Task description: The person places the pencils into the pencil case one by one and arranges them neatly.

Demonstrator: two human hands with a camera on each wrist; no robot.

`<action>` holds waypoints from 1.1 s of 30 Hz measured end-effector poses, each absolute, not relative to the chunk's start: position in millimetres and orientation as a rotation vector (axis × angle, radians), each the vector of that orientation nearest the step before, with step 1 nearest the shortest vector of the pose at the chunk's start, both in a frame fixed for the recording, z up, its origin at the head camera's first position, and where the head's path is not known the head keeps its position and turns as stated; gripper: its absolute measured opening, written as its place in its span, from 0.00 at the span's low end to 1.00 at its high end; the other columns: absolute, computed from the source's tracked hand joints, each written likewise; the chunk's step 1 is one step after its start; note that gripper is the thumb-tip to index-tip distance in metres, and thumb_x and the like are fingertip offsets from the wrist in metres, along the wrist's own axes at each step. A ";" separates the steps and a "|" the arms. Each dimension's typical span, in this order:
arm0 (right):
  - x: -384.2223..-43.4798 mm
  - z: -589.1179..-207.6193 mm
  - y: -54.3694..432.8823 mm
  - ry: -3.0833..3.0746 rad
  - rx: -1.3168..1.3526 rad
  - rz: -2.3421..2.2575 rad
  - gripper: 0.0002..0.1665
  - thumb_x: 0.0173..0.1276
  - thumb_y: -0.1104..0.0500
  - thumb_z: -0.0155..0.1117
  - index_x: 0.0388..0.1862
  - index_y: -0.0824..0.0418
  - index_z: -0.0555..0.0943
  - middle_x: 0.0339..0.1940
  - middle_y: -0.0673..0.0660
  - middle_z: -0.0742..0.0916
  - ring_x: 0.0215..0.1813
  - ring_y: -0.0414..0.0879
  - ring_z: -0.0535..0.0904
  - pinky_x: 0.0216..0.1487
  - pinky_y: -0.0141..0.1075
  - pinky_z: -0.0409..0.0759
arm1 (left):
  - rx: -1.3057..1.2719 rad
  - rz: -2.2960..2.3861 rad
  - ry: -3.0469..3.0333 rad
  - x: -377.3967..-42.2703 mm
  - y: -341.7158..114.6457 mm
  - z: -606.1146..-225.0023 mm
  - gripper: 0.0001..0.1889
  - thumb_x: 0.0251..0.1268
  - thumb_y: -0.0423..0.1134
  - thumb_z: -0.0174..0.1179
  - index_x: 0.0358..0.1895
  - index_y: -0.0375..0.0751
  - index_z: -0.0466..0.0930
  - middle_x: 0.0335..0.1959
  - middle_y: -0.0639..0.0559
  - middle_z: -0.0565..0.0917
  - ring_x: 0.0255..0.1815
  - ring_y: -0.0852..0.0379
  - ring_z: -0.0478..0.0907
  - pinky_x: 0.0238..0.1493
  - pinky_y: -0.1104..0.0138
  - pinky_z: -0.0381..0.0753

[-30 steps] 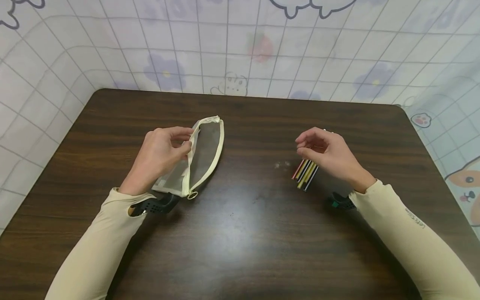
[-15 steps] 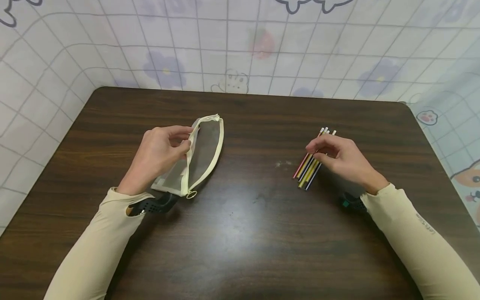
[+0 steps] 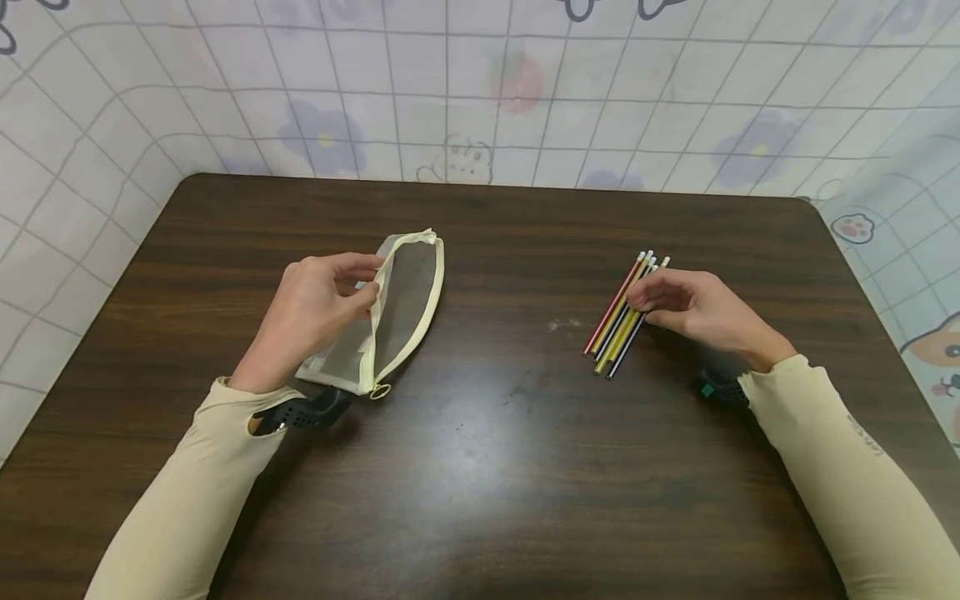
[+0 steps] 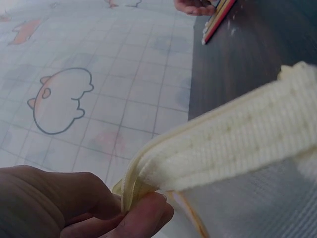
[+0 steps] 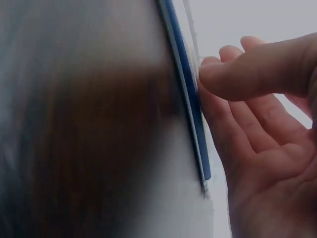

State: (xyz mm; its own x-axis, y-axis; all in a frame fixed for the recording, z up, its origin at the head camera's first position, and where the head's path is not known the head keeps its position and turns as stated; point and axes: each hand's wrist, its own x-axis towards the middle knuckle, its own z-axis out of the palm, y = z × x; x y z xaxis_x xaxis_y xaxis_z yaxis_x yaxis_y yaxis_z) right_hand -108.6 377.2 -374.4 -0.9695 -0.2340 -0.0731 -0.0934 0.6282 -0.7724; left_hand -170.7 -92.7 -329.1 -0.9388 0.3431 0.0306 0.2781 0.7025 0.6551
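Note:
My left hand (image 3: 311, 304) pinches one zipped edge of a translucent mesh pencil pouch (image 3: 414, 287) with cream trim, holding its mouth apart. Up close in the left wrist view, thumb and fingers grip the cream zipper band (image 4: 233, 134). A small bunch of pencils (image 3: 617, 329), red, yellow and dark with white ends, lies slanted on the right of the table. Over their right side is my right hand (image 3: 701, 312), fingers loosely bent and fingertips right at the pencils. A blue pencil (image 5: 190, 94) runs beside its thumb and fingers in the right wrist view.
The dark wooden table (image 3: 480, 467) has rounded far corners. Behind it and at both sides hangs a white gridded curtain (image 3: 420, 100) with cartoon prints. A ring-shaped zipper pull (image 3: 380, 391) lies at the pouch's near corner.
My right hand has moved right and slightly down over the pencils, uncovering more of them and their white ends. The left hand and pouch have stayed nearly still.

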 end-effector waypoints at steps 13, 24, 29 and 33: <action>-109.7 -375.7 393.3 2.684 -0.312 -1.193 0.20 0.65 0.72 0.71 0.55 0.59 0.84 0.48 0.58 0.90 0.48 0.33 0.87 0.50 0.23 0.83 | 0.531 1.070 2.792 -169.5 -91.1 -328.8 0.19 0.72 0.35 0.59 0.63 0.41 0.83 0.52 0.39 0.91 0.34 0.52 0.92 0.31 0.72 0.77; -108.8 -373.1 408.5 2.793 -0.205 -1.154 0.20 0.64 0.71 0.72 0.54 0.57 0.85 0.50 0.54 0.89 0.49 0.32 0.84 0.51 0.18 0.77 | 0.556 1.037 2.823 -169.8 -90.2 -330.2 0.18 0.72 0.36 0.59 0.63 0.40 0.84 0.51 0.40 0.91 0.36 0.50 0.93 0.31 0.71 0.79; -110.0 -373.7 412.2 2.811 -0.221 -1.054 0.19 0.65 0.70 0.72 0.52 0.55 0.86 0.49 0.55 0.90 0.49 0.31 0.82 0.53 0.17 0.74 | 0.552 1.039 2.815 -169.5 -90.4 -329.7 0.19 0.73 0.36 0.58 0.63 0.40 0.83 0.51 0.40 0.91 0.36 0.50 0.93 0.32 0.71 0.80; -109.5 -370.7 415.1 2.773 -0.247 -0.944 0.18 0.66 0.66 0.73 0.51 0.50 0.86 0.48 0.50 0.90 0.49 0.31 0.83 0.52 0.21 0.77 | 0.552 1.050 2.806 -168.9 -91.0 -329.1 0.19 0.72 0.35 0.58 0.63 0.40 0.83 0.52 0.39 0.91 0.36 0.50 0.93 0.31 0.73 0.80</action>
